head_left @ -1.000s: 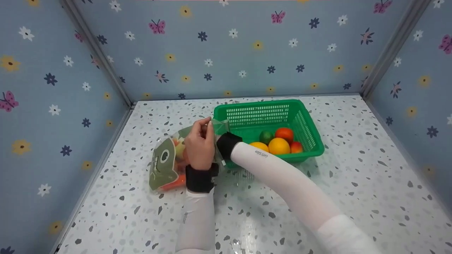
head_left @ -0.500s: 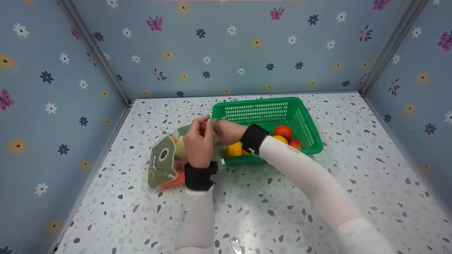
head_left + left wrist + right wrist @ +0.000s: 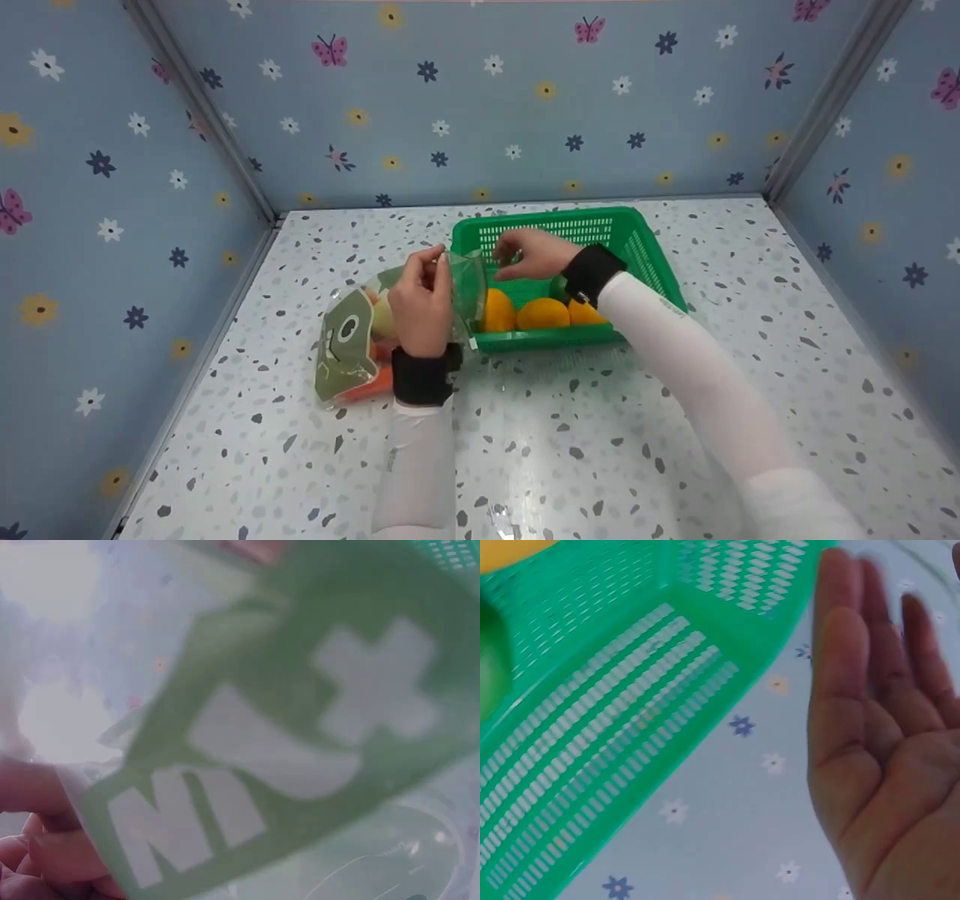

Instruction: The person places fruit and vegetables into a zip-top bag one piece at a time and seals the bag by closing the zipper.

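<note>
My left hand (image 3: 424, 307) pinches the top edge of a clear plastic zip bag (image 3: 347, 337) printed with a green cartoon face. Inside the bag, orange-red pieces and a pale green piece show through the film. The bag's green print with white shapes (image 3: 277, 757) fills the left wrist view, blurred. Over the left part of the green basket (image 3: 566, 339), my right hand (image 3: 538, 253) holds nothing; its fingers (image 3: 840, 652) look nearly straight in the right wrist view. A bag corner reaches over the basket's left rim.
Inside the basket lie several yellow-orange fruits (image 3: 543, 313) and a dark green fruit (image 3: 559, 288), partly hidden by the right wrist. The basket stands on a speckled white table (image 3: 555, 450). Flower-patterned panels (image 3: 480, 105) close off the back and both sides.
My right hand has come away from the bag's mouth, moving right above the basket, with no fruit in it. My left hand has kept its pinch on the bag in the same place.
</note>
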